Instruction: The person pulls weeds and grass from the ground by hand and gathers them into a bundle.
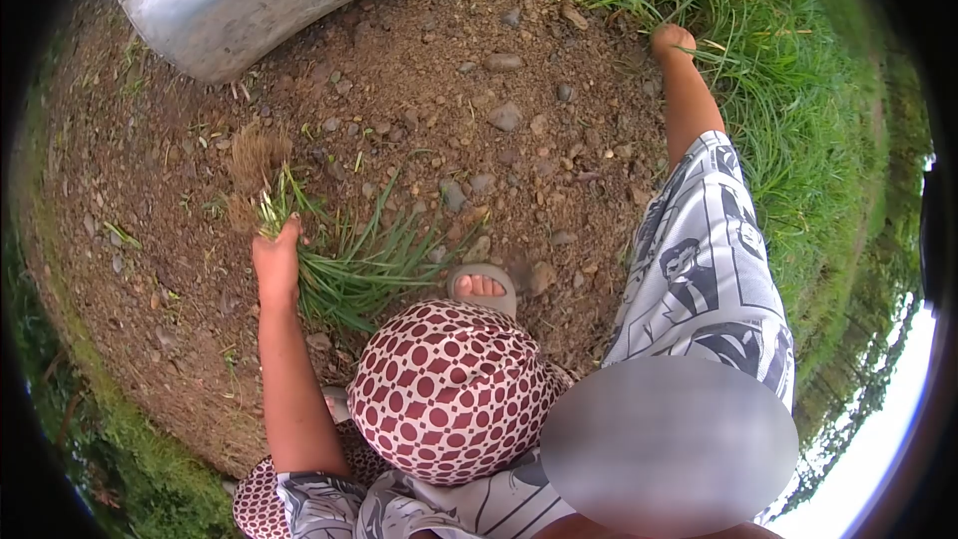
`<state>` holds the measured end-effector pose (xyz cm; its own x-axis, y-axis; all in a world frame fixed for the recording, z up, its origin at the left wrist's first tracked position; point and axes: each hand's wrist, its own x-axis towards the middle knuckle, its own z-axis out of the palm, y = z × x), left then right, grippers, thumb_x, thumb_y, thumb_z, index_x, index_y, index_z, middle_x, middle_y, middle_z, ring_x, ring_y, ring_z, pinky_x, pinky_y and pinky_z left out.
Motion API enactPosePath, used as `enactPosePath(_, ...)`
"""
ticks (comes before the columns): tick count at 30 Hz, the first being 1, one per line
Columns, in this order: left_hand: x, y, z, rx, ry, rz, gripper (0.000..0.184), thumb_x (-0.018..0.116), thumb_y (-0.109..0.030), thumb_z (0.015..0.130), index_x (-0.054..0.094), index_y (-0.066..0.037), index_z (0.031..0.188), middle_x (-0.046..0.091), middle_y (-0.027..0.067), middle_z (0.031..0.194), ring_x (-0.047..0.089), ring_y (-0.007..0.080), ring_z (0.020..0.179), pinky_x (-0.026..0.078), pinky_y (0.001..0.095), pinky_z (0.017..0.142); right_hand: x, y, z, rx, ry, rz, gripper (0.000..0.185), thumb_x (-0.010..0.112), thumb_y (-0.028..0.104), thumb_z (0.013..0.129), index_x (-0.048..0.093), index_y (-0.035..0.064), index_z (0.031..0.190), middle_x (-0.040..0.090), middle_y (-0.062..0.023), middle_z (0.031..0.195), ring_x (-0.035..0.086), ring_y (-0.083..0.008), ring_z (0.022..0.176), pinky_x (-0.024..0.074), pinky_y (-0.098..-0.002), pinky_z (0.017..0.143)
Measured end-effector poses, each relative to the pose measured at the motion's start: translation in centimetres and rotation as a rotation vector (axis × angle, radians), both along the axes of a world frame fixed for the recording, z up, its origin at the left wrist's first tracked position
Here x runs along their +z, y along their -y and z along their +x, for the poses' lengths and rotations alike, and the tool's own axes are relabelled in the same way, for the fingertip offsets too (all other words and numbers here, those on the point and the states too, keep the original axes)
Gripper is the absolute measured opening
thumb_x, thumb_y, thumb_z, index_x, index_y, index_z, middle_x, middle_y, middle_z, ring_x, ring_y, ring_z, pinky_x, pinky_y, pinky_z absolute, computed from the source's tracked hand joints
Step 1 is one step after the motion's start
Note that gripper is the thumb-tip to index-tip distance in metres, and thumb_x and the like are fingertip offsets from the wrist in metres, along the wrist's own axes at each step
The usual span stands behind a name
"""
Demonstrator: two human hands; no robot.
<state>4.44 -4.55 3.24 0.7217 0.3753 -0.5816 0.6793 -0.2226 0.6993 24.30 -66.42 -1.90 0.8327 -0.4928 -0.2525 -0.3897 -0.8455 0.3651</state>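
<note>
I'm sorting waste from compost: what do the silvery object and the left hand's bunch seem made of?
Silvery object: probably metal, its dull grey surface showing sheen and scuffs. Bunch in the left hand: grassy plant matter, matte green blades with pale stems and brown, fibrous ends, probably roots.

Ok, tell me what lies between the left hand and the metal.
The head view shows brown roots of the held grass, then stony soil.

Grass [773,90] partly hides the right hand [675,41], its grip unclear.
</note>
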Motion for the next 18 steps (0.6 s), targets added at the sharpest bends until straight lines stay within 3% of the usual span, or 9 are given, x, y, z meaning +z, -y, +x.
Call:
enactPosePath(11,-0.6,-0.2,-0.3,0.019,-0.069,-0.007,0.022,0.060,-0.019,0.076,0.056,0.001,0.067,0.056,0.0050,0.065,0.049,0.0120,0.058,0.038,0.0275,0.055,-2.9,1.2,-0.7,-0.067,0.015,0.004,0.034,0.036,0.018,0.083,0.060,0.0035,0.101,0.059,-0.0139,0.105,0.058,-0.0288,0.095,0.0468,-0.0382,0.078)
enactPosePath(18,-0.8,0.1,0.1,0.004,-0.055,-0.021,0.024,0.059,-0.021,0.077,0.055,0.000,0.065,0.055,0.0041,0.065,0.048,0.0124,0.060,0.037,0.0274,0.060,0.4,-2.0,-5.8,0.144,0.014,0.000,0.026,0.041,0.014,0.079,0.058,0.0021,0.094,0.059,-0.0157,0.101,0.057,-0.0299,0.093,0.0469,-0.0386,0.077)
